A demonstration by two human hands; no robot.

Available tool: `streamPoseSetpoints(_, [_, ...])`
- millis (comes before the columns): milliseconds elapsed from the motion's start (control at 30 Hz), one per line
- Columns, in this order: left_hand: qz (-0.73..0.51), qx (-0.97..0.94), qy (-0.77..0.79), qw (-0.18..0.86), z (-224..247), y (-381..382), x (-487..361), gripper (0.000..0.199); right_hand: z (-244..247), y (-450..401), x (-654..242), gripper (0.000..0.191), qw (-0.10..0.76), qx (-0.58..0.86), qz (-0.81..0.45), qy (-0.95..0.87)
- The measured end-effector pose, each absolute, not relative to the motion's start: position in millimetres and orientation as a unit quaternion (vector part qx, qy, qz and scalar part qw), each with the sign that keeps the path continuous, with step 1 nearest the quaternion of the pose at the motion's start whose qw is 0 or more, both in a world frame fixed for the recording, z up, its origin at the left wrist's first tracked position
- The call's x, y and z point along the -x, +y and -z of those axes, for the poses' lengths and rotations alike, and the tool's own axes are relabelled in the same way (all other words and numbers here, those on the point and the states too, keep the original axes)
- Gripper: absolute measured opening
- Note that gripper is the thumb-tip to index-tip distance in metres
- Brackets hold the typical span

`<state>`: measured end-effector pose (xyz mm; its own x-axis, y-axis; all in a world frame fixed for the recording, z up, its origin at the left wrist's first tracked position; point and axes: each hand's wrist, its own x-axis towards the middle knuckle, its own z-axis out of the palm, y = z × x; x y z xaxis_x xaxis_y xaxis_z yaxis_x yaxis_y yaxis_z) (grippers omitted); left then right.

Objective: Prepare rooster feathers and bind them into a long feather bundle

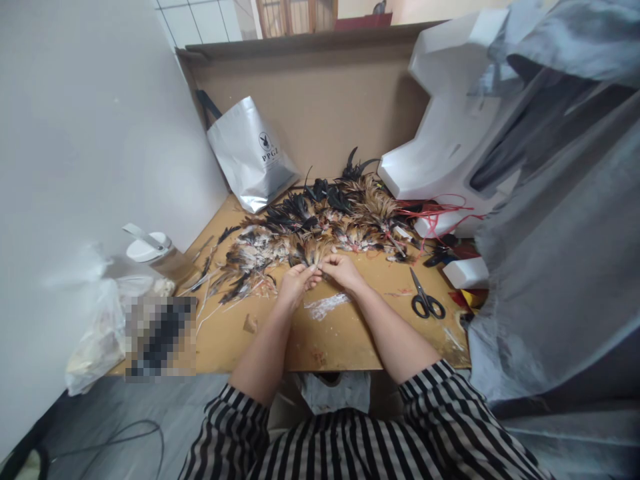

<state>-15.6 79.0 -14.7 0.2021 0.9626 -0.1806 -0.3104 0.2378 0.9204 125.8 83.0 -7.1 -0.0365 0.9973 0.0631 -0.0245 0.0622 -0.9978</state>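
Note:
My left hand (299, 280) and my right hand (341, 270) meet at the middle of the table, fingertips nearly touching. Both are closed in a pinch at the base of a small bunch of brown feathers (316, 249), which fans out away from me. Just beyond them spreads a long heap of feathers, with black ones (295, 212) at the back, brown ones (375, 203) at the right and pale fluffy ones (255, 241) at the left. White strands (327, 305) lie on the table below my hands. Black-handled scissors (426, 300) rest to the right of my right forearm.
A silver bag (253, 157) leans at the back of the yellowish table (330, 347). On the left stand a lidded container (160, 257) and a plastic bag (97, 337). White foam (440, 127), red strings (440, 215) and grey cloth (560, 267) border the right side.

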Motion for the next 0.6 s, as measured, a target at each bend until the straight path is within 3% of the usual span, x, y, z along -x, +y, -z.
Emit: streamPoseSetpoints(600, [-0.486, -0.389, 0.411, 0.666, 13.6, 79.5, 14.7, 0.028, 2.7, 79.9, -120.6, 0.028, 0.533, 0.453, -0.556, -0.449])
